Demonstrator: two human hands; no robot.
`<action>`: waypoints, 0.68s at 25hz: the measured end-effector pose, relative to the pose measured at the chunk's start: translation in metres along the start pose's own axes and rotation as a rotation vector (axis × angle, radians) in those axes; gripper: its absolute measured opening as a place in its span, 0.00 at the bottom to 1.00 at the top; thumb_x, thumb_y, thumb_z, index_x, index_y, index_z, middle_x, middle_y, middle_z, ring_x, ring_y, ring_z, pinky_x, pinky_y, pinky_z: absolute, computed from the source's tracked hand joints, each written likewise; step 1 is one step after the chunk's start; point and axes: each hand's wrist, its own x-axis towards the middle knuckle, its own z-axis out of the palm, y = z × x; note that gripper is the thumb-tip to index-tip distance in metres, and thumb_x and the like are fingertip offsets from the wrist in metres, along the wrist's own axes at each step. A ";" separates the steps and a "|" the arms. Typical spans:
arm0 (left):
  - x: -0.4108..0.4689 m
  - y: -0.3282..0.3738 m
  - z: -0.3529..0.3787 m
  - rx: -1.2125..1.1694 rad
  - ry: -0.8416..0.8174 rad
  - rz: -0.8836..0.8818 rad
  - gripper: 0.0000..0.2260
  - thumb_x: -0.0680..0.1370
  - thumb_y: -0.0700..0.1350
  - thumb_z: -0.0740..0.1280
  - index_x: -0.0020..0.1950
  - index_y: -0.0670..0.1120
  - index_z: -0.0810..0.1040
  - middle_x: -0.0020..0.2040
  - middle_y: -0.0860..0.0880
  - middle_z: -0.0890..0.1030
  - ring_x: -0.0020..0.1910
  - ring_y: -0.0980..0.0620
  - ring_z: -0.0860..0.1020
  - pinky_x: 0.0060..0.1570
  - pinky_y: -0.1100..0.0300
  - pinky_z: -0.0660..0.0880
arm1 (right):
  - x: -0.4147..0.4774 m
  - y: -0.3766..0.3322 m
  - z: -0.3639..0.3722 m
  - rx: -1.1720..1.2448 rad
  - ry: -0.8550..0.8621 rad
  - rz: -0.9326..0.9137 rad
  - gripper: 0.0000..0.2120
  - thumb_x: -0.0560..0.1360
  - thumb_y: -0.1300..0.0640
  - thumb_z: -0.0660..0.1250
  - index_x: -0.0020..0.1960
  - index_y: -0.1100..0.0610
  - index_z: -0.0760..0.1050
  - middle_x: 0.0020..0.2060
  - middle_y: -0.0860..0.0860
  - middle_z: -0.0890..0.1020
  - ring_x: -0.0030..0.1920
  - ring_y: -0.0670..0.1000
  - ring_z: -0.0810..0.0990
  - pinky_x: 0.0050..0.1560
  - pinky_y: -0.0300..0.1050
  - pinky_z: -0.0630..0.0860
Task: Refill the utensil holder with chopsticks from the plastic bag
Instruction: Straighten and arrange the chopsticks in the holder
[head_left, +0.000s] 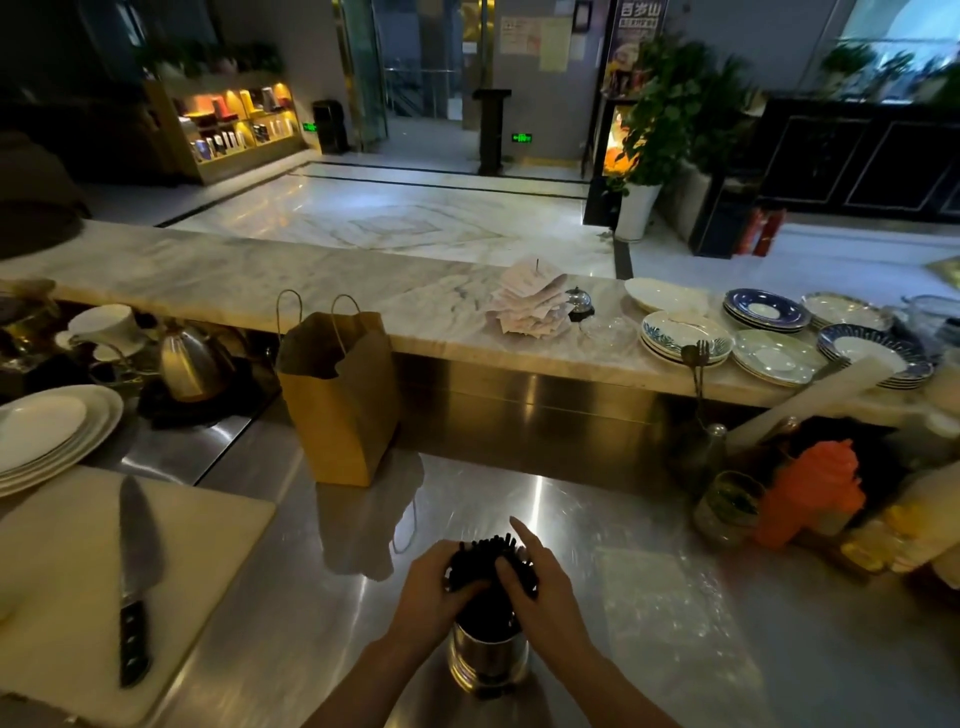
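We see the utensil holder (487, 662), a shiny metal cylinder, standing upright on the steel counter near its front edge. It is packed with black chopsticks (488, 569) whose ends fan out above its rim. A clear plastic bag (670, 618), as far as we can tell, lies flat just to the right.

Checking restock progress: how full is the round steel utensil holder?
Full: black chopsticks pack the round steel utensil holder and stand above its rim.
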 end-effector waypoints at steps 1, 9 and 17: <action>0.000 -0.003 -0.002 -0.005 -0.001 -0.002 0.09 0.73 0.46 0.75 0.50 0.52 0.80 0.46 0.54 0.83 0.48 0.58 0.80 0.49 0.69 0.74 | 0.000 -0.001 0.004 -0.008 0.015 0.001 0.18 0.77 0.41 0.63 0.67 0.32 0.67 0.55 0.40 0.77 0.57 0.41 0.76 0.59 0.38 0.73; 0.003 -0.013 0.005 -0.118 -0.013 0.032 0.10 0.77 0.44 0.70 0.57 0.55 0.79 0.52 0.59 0.83 0.55 0.61 0.80 0.57 0.64 0.76 | 0.010 -0.007 0.009 -0.108 0.127 -0.031 0.08 0.78 0.44 0.62 0.54 0.45 0.75 0.49 0.42 0.77 0.52 0.42 0.77 0.55 0.37 0.75; 0.018 -0.009 0.007 -0.074 -0.079 0.041 0.07 0.75 0.60 0.65 0.51 0.71 0.77 0.50 0.68 0.81 0.51 0.67 0.79 0.48 0.76 0.73 | 0.021 -0.011 -0.003 -0.152 0.137 -0.045 0.07 0.77 0.41 0.63 0.50 0.42 0.75 0.44 0.41 0.77 0.47 0.36 0.77 0.44 0.28 0.74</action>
